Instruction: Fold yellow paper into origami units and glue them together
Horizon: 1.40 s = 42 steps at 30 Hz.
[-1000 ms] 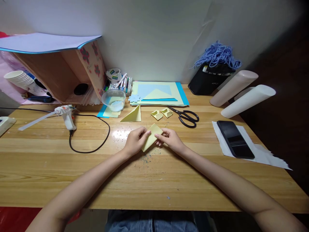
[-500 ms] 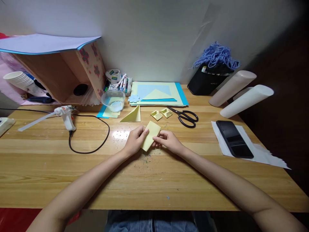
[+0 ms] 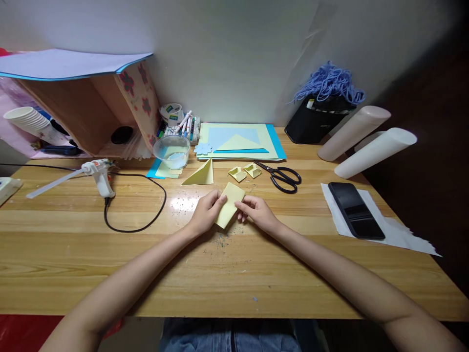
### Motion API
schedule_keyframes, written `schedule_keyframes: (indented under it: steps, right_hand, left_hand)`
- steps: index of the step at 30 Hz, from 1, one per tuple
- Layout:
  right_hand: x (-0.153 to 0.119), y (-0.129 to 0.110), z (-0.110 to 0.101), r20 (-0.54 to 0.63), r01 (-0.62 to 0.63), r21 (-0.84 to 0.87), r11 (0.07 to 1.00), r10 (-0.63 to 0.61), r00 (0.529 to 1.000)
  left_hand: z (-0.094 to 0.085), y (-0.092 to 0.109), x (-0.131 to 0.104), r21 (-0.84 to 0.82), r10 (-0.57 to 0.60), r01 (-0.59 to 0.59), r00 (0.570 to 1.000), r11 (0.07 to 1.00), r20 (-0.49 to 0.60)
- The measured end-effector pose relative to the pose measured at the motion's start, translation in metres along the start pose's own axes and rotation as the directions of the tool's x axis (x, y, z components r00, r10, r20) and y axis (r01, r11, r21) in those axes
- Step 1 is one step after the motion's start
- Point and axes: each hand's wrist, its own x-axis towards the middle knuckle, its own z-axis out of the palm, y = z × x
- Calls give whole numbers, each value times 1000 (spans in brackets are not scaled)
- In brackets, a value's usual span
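Note:
A folded piece of pale yellow paper [image 3: 229, 204] is held tilted just above the table between both hands. My left hand [image 3: 207, 211] grips its left edge, thumb on top and fingers behind. My right hand [image 3: 257, 212] pinches the right edge, its thumb lying on the upper face; the fingertips underneath are partly hidden. Beyond the hands stand a folded yellow paper triangle [image 3: 203, 175] and two small folded yellow pieces, one on the left [image 3: 237, 174] and one on the right [image 3: 252, 170]. Black-handled scissors [image 3: 287, 179] lie to their right.
A white glue gun [image 3: 99, 177] with its looping cable lies on the left. Behind are a clear plastic bowl [image 3: 171, 154], markers [image 3: 186, 128] and stacked coloured paper [image 3: 273, 139]. A phone [image 3: 355, 210] and paper rolls [image 3: 377, 152] are on the right.
My right thumb and fingers have slid slightly up along the paper's right edge. The left hand keeps nearly the same hold, and the things on the table have not moved.

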Motion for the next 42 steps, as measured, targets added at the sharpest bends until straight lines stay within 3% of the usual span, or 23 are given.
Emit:
schedule_keyframes:
  steps: [4, 10, 17, 25, 36, 42]
  right_hand:
    - [1, 2, -3, -34, 30, -22, 999, -30, 999]
    - [0, 0, -2, 37, 59, -61, 996, -57, 998]
    - [1, -2, -3, -105, 63, -17, 998, -64, 992]
    - [1, -1, -2, -145, 89, -23, 996, -92, 985]
    - [1, -2, -3, -88, 105, -111, 988, -115, 989]
    - [-1, -3, -2, -64, 82, -72, 994, -86, 994]
  left_hand:
    - [0, -1, 1, -52, -37, 40, 998, 998, 55]
    - [0, -1, 2, -95, -56, 64, 995, 993, 83]
    - [0, -1, 2, -22, -16, 18, 997, 1000, 73]
    - [-1, 1, 3, 85, -2, -6, 996, 996, 92]
    - [0, -2, 3, 108, -21, 14, 998, 994, 58]
    - [2, -3, 3, 200, -16, 6, 999, 980, 48]
